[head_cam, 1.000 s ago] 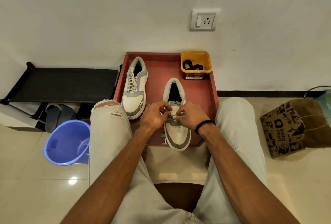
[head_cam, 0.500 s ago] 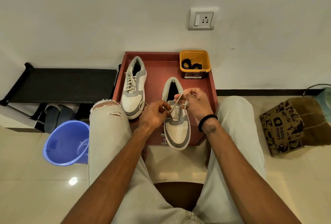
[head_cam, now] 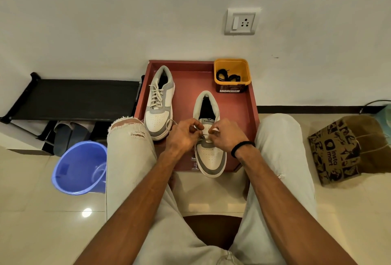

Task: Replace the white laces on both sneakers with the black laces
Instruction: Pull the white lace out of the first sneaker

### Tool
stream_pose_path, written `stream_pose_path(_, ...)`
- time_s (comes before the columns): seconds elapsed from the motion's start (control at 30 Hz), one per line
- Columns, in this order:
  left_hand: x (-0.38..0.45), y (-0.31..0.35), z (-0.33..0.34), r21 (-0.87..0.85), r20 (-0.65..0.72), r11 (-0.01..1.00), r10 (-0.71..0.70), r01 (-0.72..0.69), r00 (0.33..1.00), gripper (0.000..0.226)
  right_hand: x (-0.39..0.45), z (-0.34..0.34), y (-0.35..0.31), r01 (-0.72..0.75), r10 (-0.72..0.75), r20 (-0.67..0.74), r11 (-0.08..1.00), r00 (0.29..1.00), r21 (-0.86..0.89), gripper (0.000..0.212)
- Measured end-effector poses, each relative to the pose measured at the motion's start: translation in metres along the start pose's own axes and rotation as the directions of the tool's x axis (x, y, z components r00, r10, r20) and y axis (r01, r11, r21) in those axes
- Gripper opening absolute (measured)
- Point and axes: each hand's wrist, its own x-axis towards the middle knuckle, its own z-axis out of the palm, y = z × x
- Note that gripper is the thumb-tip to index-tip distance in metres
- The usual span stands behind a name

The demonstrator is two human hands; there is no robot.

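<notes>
Both hands, L hand (head_cam: 182,135) & R hand (head_cam: 226,135), pinch white lace (head_cam: 203,137) on grey-white sneaker (head_cam: 211,159), tray's (head_cam: 251,104) 6 o'clock; laced sneaker (head_cam: 159,104) at 10 o'clock

The right hand (head_cam: 227,135), which was lifting a strand of white lace (head_cam: 202,137) toward the tray's (head_cam: 252,104) far edge, is coming back down onto the near sneaker (head_cam: 210,154). The raised strand is no longer showing between the hands.
</notes>
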Motion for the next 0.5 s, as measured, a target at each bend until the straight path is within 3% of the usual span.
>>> stream_pose_path(0.17, 0.000, 0.000, 0.000, -0.017, 0.003, 1.000, -0.005, 0.006, 1.000, 0.013, 0.002, 0.000, 0.003, -0.015, 0.016, -0.055, 1.000, 0.998, 0.019, 0.009)
stream_pose_path(0.3, 0.000, 0.002, -0.001, -0.006, -0.001, 1.000, 0.001, -0.001, 1.000, 0.014, 0.003, -0.007, 0.004, -0.047, 0.092, -0.119, 0.942, 0.989, 0.332, 0.006)
stream_pose_path(0.4, 0.000, 0.002, -0.001, -0.009, 0.005, 1.000, 0.000, 0.000, 1.000, 0.018, 0.004, -0.009, 0.000, -0.128, 0.239, -0.054, 0.683, 0.970, 0.720, 0.010)
stream_pose_path(0.5, -0.002, 0.003, -0.001, -0.005, -0.002, 1.000, -0.003, 0.003, 1.000, 0.015, 0.006, -0.010, -0.003, -0.163, 0.306, 0.029, 0.423, 0.952, 0.891, 0.004)
